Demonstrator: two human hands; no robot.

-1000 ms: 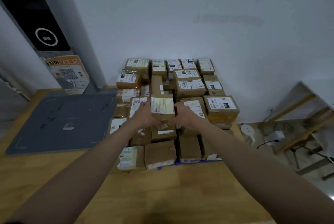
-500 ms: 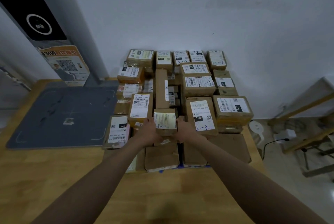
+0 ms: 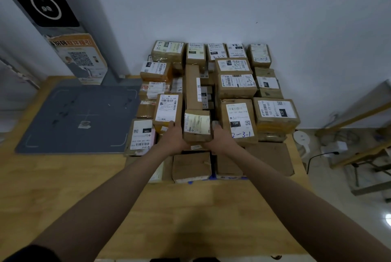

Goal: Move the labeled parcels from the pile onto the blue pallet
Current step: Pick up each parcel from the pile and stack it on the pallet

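Both hands hold one small brown parcel near the middle of the frame. The left hand presses on its left side and the right hand presses on its right side, fingers curled round it, so each grip is tight on the box. The parcel sits low among the stacked parcels. A strip of the blue pallet peeks out under the front boxes. A grey mat lies on the wooden bench at the left.
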